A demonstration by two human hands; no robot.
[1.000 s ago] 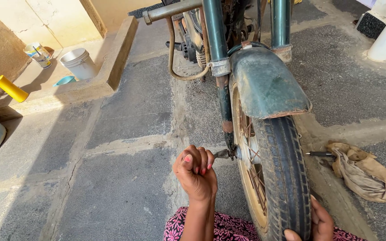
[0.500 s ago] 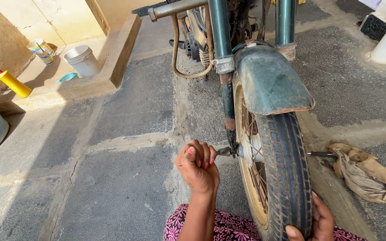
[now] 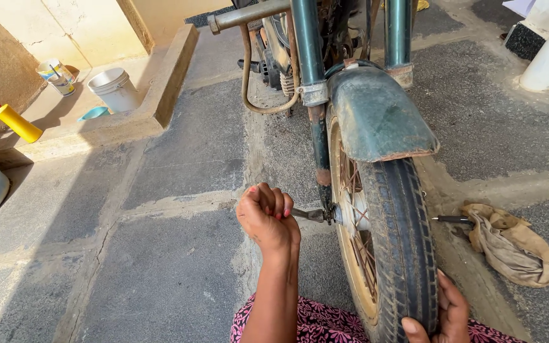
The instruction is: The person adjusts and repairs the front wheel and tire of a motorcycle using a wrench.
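Concrete floor (image 3: 179, 159) fills the frame; my left hand (image 3: 268, 216) is fisted around a wrench (image 3: 309, 215) at the wheel axle, centre frame, my right hand (image 3: 443, 314) grips the tyre (image 3: 401, 241) at lower right.

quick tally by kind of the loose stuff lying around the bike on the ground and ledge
Buckets or tubs: 2, white bucket and small printed tub
Bottles: 1, yellow bottle
Lids or dishes: 1, teal dish
Rags: 1, tan rag
Tools on the ground: 1, dark tool beside the rag
Total: 6
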